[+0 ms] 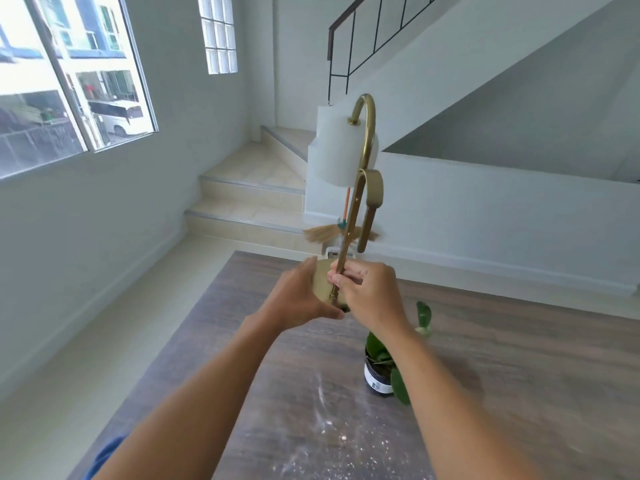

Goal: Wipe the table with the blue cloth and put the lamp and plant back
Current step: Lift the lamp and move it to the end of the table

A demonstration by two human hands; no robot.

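Bare forearms; perhaps blue clothing.

A window (69, 74) sits at ten o'clock, a glass-block pane (221, 32) at twelve. Tiled stairs (249, 188) rise centrally toward a black railing (374, 39) at one o'clock. A broom (322, 233) leans beside them.
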